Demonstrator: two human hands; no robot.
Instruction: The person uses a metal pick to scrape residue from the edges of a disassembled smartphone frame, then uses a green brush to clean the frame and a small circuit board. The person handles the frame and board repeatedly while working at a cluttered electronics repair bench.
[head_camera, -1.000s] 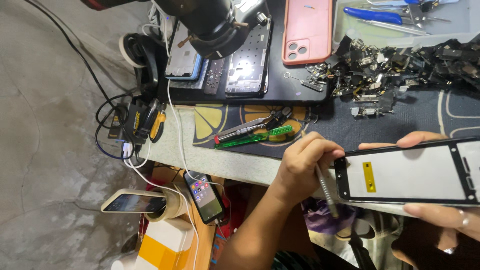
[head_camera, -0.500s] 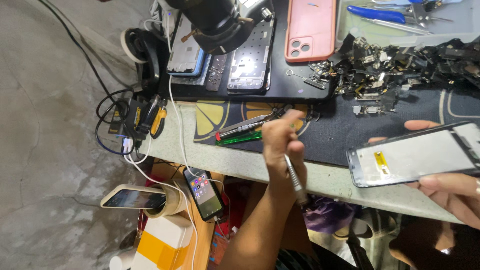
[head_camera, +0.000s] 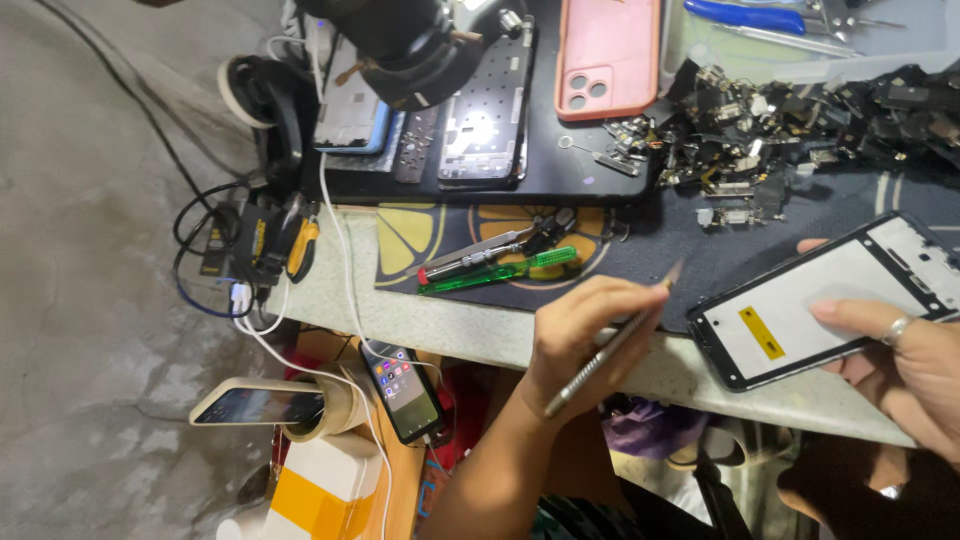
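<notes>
The left hand (head_camera: 575, 345) is clenched around a slim grey metal tool with a knurled handle (head_camera: 610, 345). It holds the tool like a pen, with the flat tip pointing up and to the right over the dark work mat (head_camera: 660, 235), clear of any part. The right hand (head_camera: 905, 365) grasps a phone frame with a pale inner plate, a black border and a small yellow sticker (head_camera: 815, 310). The thumb lies across the plate, the fingers sit beneath, and there is a ring on one finger. The frame is tilted and held above the near edge of the pale stone surface (head_camera: 480, 325), just to the right of the tool tip and not touching it.

Judging by how things lie, the frame looks already stripped: its plate is bare, no screen glass or board shows on it, and the tool is not engaged with it at present. Whatever prying or fitting is left has not begun on this piece.

On the mat lie a red-handled screwdriver (head_camera: 470, 262) and a green translucent one (head_camera: 500, 272), side by side. Beyond them are a heap of small dark salvaged phone parts (head_camera: 790, 120), a pink phone case (head_camera: 605, 55) and an opened phone chassis (head_camera: 485, 115) under a black microscope head (head_camera: 405, 45). Below the surface, a lit phone (head_camera: 402, 390) hangs on a white cable (head_camera: 345, 270).
</notes>
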